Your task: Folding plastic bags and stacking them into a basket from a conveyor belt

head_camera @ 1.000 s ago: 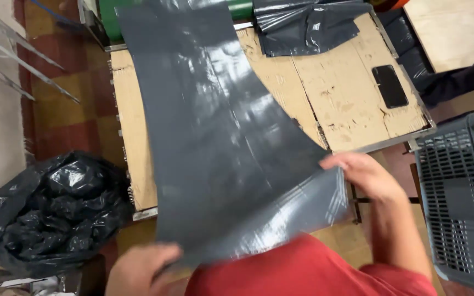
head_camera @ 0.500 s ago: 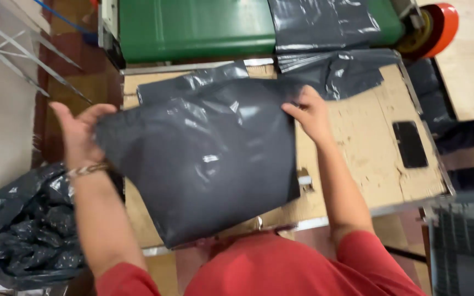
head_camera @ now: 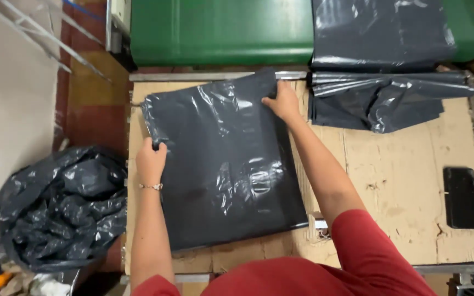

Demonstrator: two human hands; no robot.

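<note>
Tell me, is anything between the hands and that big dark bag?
No. Both hands are already on the bag: the left hand grips its left edge, the right hand presses its top right corner. It lies flat on the table.

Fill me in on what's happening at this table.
A person in a red shirt is laying a dark grey plastic bag flat on a cardboard-topped table. The left hand grips the bag's left edge, and the right hand presses near its top right corner. More grey bags lie piled to the right, a black phone rests near the table's right edge, and a crumpled black bag sits on the floor.
</note>
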